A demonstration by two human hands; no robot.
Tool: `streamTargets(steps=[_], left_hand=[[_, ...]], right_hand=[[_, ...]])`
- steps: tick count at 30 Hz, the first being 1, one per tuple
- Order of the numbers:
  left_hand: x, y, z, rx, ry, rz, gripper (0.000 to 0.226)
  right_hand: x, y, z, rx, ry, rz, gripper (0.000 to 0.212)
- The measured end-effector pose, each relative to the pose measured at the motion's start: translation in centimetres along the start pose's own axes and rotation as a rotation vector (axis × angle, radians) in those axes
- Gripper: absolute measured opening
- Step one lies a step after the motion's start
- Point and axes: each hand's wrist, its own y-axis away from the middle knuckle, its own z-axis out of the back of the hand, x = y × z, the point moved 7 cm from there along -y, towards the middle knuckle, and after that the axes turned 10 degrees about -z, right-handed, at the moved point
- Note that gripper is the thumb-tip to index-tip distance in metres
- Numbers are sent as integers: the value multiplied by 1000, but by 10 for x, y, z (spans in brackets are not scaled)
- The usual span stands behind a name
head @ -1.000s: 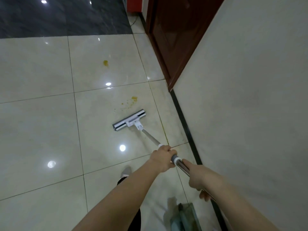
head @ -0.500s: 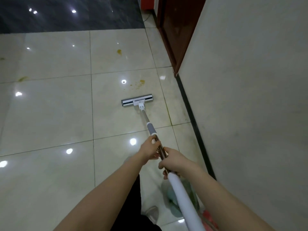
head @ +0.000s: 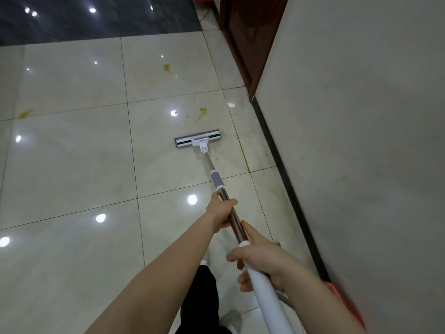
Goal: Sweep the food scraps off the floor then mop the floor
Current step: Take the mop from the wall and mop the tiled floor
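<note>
On the glossy tile floor [head: 72, 165], flat mop head [head: 198, 140] sits just short of yellow food splatter [head: 198, 114], near the wall [head: 361, 141]. Left hand [head: 222, 211] fingers grasp the brown pole section; right hand [head: 261, 263] fingers wrap the white mop handle [head: 265, 292] lower down.

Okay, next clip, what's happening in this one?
A person is mopping a glossy tiled floor beside a wall. The left hand grips the mop pole on its brown section and the right hand holds the white grip behind it. The flat mop head sits on the tile just short of a yellowish splatter. Two more stains lie farther out, not yet wiped.
</note>
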Motion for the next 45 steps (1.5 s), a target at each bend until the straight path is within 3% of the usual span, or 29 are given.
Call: streamTargets(steps=[6, 14, 19, 24, 33, 40, 45], left_hand=[[27, 41, -16, 92, 38, 45, 50], [127, 122, -45, -18, 21, -45, 37], [206, 201, -80, -54, -19, -8, 36], [238, 239, -91, -91, -10, -29, 32], [204, 204, -26, -239, -57, -129, 19], [128, 126, 16, -202, 30, -129, 15], [54, 43, 34, -158, 118, -115, 20]], right_hand=[[-54, 28, -13, -70, 38, 44, 82], [-189, 61, -33, -106, 104, 130, 65], [-299, 100, -37, -61, 88, 81, 72], [-340, 118, -40, -62, 61, 113, 73], [-284, 76, -89, -176, 66, 147, 55], [-168, 32, -85, -207, 176, 216, 44], [-66, -3, -61, -233, 227, 164, 56]])
